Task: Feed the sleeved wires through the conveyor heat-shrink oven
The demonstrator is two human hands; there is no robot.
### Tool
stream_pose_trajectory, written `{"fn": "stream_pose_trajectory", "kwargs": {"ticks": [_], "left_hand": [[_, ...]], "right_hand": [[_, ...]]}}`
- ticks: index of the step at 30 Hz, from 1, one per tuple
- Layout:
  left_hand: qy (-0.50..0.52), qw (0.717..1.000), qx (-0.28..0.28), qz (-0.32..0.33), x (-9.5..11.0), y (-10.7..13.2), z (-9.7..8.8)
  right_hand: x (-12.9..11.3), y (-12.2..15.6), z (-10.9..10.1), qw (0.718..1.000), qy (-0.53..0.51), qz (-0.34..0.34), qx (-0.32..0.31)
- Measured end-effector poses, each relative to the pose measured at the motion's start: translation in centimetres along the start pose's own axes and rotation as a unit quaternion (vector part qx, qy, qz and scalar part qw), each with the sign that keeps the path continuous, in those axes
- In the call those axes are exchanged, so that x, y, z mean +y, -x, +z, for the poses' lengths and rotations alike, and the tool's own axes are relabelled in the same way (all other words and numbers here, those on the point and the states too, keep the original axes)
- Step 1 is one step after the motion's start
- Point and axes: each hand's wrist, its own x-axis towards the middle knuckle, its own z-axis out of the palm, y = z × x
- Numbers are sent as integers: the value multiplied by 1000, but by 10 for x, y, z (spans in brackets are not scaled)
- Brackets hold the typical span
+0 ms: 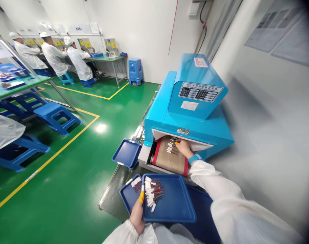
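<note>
My left hand (137, 212) grips the near left edge of a blue tray (177, 203), thumb with a yellow finger cot on its rim. A bundle of short wired parts (152, 192) with white ends and red and green leads lies on that tray. My right hand (184, 147) reaches onto the brown conveyor belt (169, 160) at the mouth of a blue tunnel machine (192, 105), fingers closed among small wired parts (171, 147) lying there. What they pinch is hidden. A blue wrist strap sits on that arm.
A second blue tray (130, 195) with a few parts lies under the held one. Another blue tray (127, 152) rests left of the belt. Blue stools (55, 117) and a green table (17, 86) stand at left. Three people in white coats sit at a far bench (108, 58).
</note>
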Motion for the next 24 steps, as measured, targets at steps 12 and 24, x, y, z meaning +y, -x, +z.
{"fn": "stream_pose_trajectory", "kwargs": {"ticks": [12,24], "left_hand": [[-8,991,-120,57,14,3,26],[4,993,-98,67,14,6,26]], "right_hand": [[-57,143,9,929,-38,-245,-274],[-58,149,4,926,38,-273,-260]]}}
